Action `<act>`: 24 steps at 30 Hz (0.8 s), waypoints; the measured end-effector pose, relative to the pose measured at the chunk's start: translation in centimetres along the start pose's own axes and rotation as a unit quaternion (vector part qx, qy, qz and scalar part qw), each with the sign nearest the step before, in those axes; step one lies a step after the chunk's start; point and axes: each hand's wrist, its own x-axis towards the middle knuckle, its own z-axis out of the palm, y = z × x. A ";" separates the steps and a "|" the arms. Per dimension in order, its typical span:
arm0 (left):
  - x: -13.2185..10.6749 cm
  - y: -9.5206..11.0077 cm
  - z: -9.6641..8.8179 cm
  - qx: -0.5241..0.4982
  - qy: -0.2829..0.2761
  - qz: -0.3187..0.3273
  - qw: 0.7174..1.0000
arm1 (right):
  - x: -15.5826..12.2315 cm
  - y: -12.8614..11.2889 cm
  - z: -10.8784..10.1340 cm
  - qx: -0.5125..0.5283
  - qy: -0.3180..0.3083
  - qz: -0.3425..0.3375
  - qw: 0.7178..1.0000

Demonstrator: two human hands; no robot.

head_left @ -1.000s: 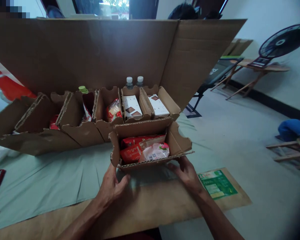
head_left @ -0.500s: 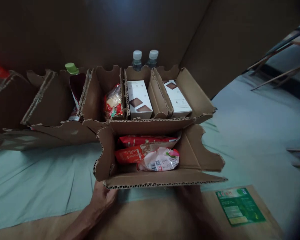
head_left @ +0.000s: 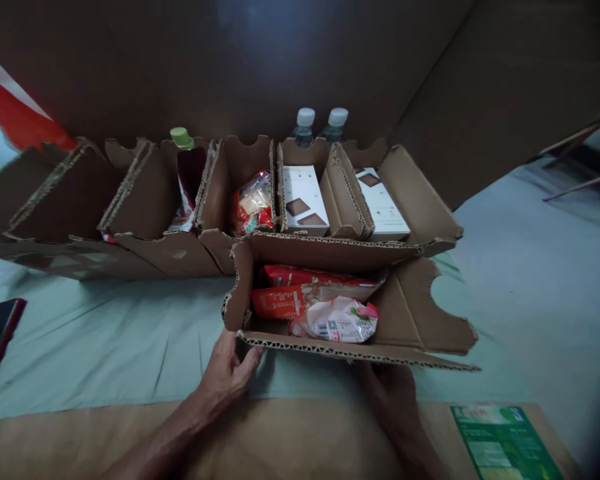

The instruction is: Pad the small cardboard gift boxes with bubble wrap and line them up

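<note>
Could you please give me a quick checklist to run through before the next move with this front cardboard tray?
1. Left hand grips the cardboard tray at its near left corner: ok.
2. Right hand supports the tray from below: cannot tell, shadowed.
3. Snack packets lie inside the tray walls: ok.
4. Tray level: not ok, tilted.
5. White boxes behind sit in their compartments: ok.

Two capped bottles (head_left: 320, 127) behind compartments (head_left: 300, 200)

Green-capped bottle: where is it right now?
In the head view, the green-capped bottle stands upright in the back row of cardboard compartments, left of centre, one compartment left of the red snack bag.
</note>
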 end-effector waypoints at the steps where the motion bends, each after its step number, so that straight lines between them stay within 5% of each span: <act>1: -0.2 0.4 0.0 -0.009 -0.001 -0.003 1.000 | 0.2 -0.6 0.1 0.003 0.010 0.003 1.000; 10: -1.1 0.7 -0.4 -0.026 -0.003 0.048 0.998 | 2.2 -4.5 0.3 0.049 -0.033 -0.022 0.998; 17: -1.8 -0.4 -1.0 -0.041 -0.009 0.068 0.997 | 3.2 -3.4 -2.3 0.050 -0.070 -0.040 0.995; 22: -2.4 -2.7 -0.6 -0.053 -0.006 0.061 0.997 | 9.5 -3.7 -4.8 0.202 0.064 -0.042 0.976; 24: -2.7 -3.4 0.2 -0.057 0.009 0.076 0.995 | 12.9 -4.5 -4.4 0.251 0.065 -0.050 0.965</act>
